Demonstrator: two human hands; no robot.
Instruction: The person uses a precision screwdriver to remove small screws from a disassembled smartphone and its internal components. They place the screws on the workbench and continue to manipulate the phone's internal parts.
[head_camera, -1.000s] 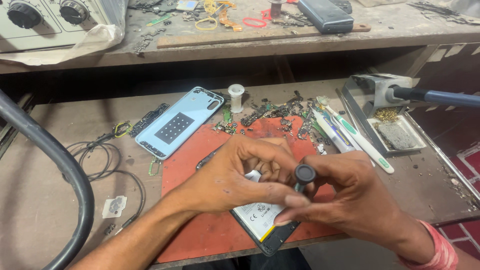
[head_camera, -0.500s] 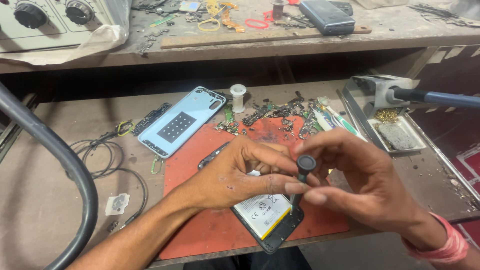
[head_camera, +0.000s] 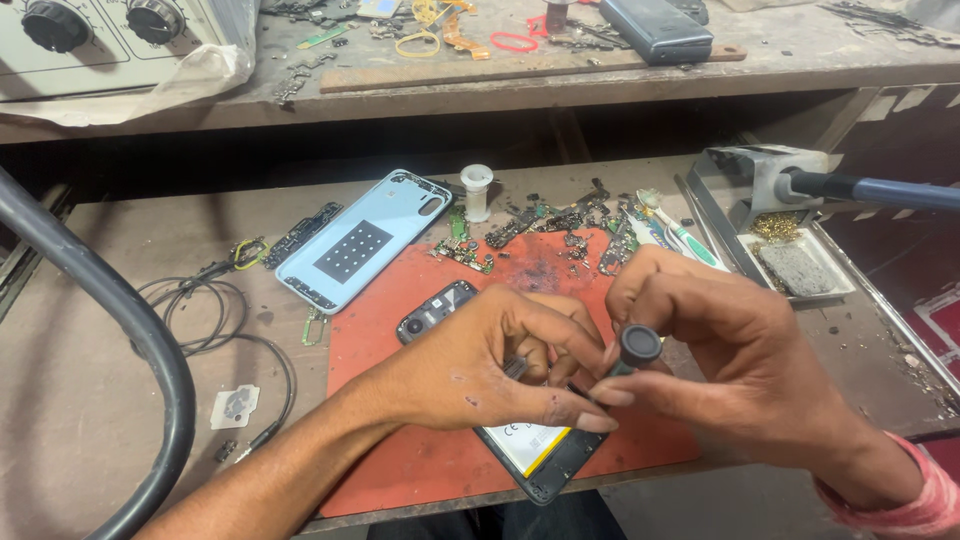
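An opened phone (head_camera: 535, 455) lies on a red work mat (head_camera: 400, 470), its pale battery showing near the front edge and its dark camera end (head_camera: 435, 310) towards the back. My left hand (head_camera: 480, 365) rests over the phone's middle and pinches something small that I cannot make out. My right hand (head_camera: 720, 365) grips a small screwdriver with a round black cap (head_camera: 640, 345), held upright between thumb and fingers right next to the left hand's fingertips. The tip is hidden behind the fingers.
A light blue phone back cover (head_camera: 365, 240) lies behind the mat, beside a small white spool (head_camera: 477, 190). Loose circuit parts (head_camera: 560, 225) litter the back of the mat. A soldering iron stand with tray (head_camera: 790, 260) is at right, black cables (head_camera: 200, 310) at left, a shelf (head_camera: 500, 80) above.
My right hand with the screwdriver has shifted slightly right and turned, fingers spreading more over the cap. The left hand stays on the phone.
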